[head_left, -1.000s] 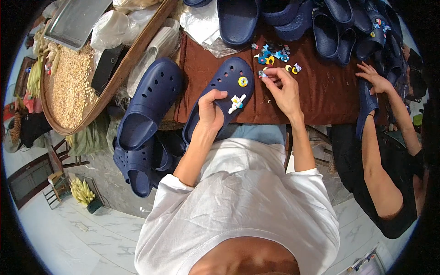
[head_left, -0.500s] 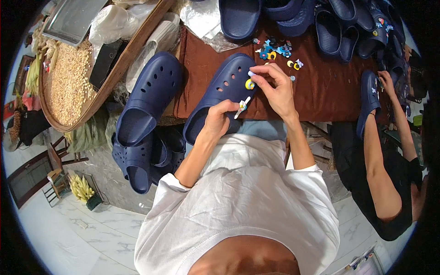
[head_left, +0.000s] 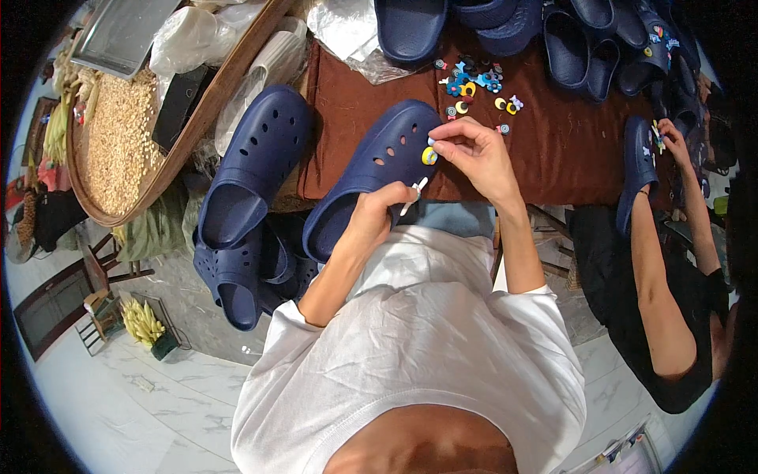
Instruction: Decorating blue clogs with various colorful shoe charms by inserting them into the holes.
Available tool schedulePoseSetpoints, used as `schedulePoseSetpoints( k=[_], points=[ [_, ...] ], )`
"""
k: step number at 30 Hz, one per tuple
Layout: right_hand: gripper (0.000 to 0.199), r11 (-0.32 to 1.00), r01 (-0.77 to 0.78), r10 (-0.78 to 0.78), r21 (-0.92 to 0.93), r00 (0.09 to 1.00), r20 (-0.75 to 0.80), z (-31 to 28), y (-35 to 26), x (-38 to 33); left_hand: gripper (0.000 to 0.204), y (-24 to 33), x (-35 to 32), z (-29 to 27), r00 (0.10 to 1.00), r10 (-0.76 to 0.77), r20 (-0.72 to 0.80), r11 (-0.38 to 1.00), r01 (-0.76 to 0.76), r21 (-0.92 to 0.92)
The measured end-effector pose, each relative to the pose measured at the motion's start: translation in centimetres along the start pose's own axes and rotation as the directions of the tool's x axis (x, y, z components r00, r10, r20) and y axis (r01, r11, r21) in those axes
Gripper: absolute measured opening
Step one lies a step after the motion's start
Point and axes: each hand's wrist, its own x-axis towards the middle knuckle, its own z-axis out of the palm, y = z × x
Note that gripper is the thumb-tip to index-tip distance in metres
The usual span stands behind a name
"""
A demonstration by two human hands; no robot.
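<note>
A navy clog (head_left: 383, 154) lies in front of me, its toe on the brown cloth and its heel toward my lap. My right hand (head_left: 478, 158) pinches a small light-blue and yellow shoe charm (head_left: 429, 156) against the right side of the toe, beside the vent holes. At the right edge of the foot opening my left hand (head_left: 379, 209) is closed, its thumb by a slim white piece (head_left: 415, 196) with a small decoration; its other fingers are mostly hidden. Another navy clog (head_left: 257, 150) lies to the left.
Loose colourful charms (head_left: 470, 79) lie on the brown cloth (head_left: 347, 79). Navy clogs (head_left: 568, 55) are piled along the back, and more hang low at left. A wooden-rimmed basket (head_left: 150, 186) holds pale grains. At right, a co-worker's hand (head_left: 675, 142) touches a clog (head_left: 638, 162).
The clog has shifted slightly toward me and left. My right hand has moved slightly down and right, still pinching the charm. The co-worker's hand has also moved.
</note>
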Motion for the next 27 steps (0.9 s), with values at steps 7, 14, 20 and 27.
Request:
schedulePoseSetpoints(
  k=[7, 14, 20, 27],
  points=[
    [0.022, 0.996, -0.093, 0.093, -0.001, 0.995, 0.028, -0.5, 1.1, 0.2, 0.015, -0.2, -0.8, 0.8, 0.999, 0.049, -0.006, 0.996, -0.049, -0.075],
    [0.051, 0.999, -0.047, 0.048, -0.010, 0.997, 0.064, -0.6, 2.3, 0.7, 0.007, -2.1, -0.6, -1.6, 0.994, 0.106, -0.038, 0.980, -0.098, 0.171],
    [0.055, 0.988, -0.098, 0.078, 0.120, 0.984, 0.158, -0.4, 2.1, 0.6, 0.008, -0.7, -0.8, -1.6, 0.998, 0.055, -0.023, 0.945, -0.045, 0.323],
    [0.054, 0.987, -0.088, 0.081, 0.133, 0.995, 0.062, 0.5, 3.5, 0.6, 0.014, -0.2, 0.1, -1.8, 0.998, 0.013, -0.067, 0.978, 0.001, 0.207]
  ],
)
